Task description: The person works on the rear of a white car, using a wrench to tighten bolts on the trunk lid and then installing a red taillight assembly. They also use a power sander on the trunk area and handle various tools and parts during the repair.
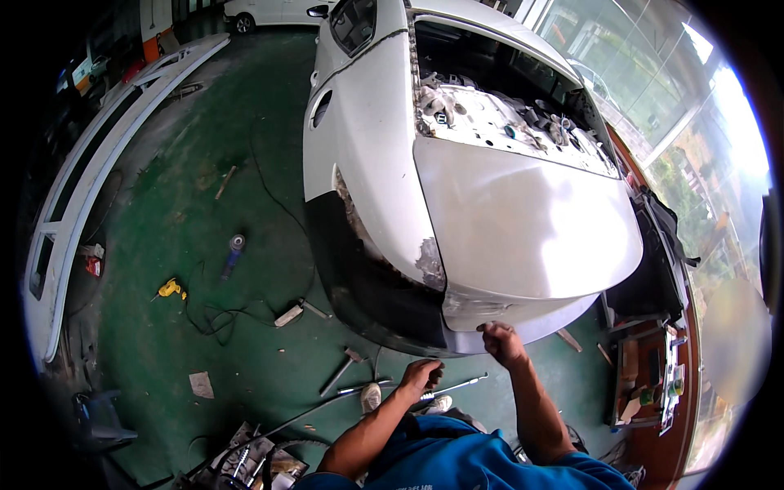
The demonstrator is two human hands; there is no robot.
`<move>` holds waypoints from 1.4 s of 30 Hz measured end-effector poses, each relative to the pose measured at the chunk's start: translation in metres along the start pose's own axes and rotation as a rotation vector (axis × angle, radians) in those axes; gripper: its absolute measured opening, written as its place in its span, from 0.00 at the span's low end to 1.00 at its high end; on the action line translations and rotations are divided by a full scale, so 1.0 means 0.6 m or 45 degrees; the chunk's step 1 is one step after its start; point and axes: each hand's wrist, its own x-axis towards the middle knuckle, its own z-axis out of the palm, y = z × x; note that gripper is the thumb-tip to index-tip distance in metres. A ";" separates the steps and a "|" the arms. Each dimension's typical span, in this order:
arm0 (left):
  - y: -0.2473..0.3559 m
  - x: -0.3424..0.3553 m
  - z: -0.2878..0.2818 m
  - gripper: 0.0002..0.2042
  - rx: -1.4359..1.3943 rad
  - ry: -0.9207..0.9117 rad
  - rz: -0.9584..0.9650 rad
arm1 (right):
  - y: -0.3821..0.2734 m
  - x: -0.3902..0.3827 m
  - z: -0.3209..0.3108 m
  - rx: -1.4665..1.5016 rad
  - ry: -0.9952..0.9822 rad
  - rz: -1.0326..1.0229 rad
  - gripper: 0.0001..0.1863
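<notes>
Both your hands hang curled at the tail of the white car.
The car's rear is straight ahead, its trunk lid down. Your right hand overlaps the edge of the pale rear bumper in view; whether it touches or pinches anything, I cannot tell. Your left hand is lower, fingers bent, its grip likewise unclear. For good work here, feel along the bumper edge with light, even pressure, fingertips out of the seams, and mind the hammer and metal rod near your shoes.
</notes>
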 end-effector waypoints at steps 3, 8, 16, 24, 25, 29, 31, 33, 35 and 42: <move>0.000 -0.005 0.009 0.13 -0.256 0.027 -0.035 | 0.032 -0.034 0.042 -0.004 -0.092 0.026 0.15; -0.004 0.002 0.035 0.21 -0.484 -0.037 0.006 | 0.058 -0.065 0.133 -0.134 -0.080 -0.035 0.14; -0.010 0.012 0.042 0.26 -0.922 -0.469 -0.068 | 0.099 -0.091 0.206 -1.257 0.242 -0.979 0.11; -0.006 -0.003 0.034 0.16 -0.841 -0.618 -0.093 | 0.085 -0.114 0.182 -1.216 0.272 -0.978 0.14; -0.006 -0.009 0.036 0.14 -0.788 -0.431 -0.076 | 0.085 -0.115 0.180 -1.163 0.301 -0.920 0.14; 0.026 -0.046 0.006 0.09 -0.650 0.068 0.077 | 0.120 -0.113 0.145 -0.902 0.340 -0.509 0.12; -0.001 -0.051 -0.056 0.06 -0.874 0.148 0.142 | 0.154 -0.117 0.100 -0.797 0.278 -0.393 0.13; -0.032 -0.073 -0.116 0.07 -0.575 0.253 0.113 | 0.184 -0.121 0.060 -0.769 0.189 -0.297 0.13; -0.065 -0.115 -0.154 0.08 -0.442 0.258 0.261 | 0.202 -0.135 0.045 -0.864 0.083 -0.261 0.15; -0.166 -0.302 -0.176 0.07 -0.730 0.665 0.658 | 0.251 -0.120 0.018 -1.464 -0.561 -0.194 0.15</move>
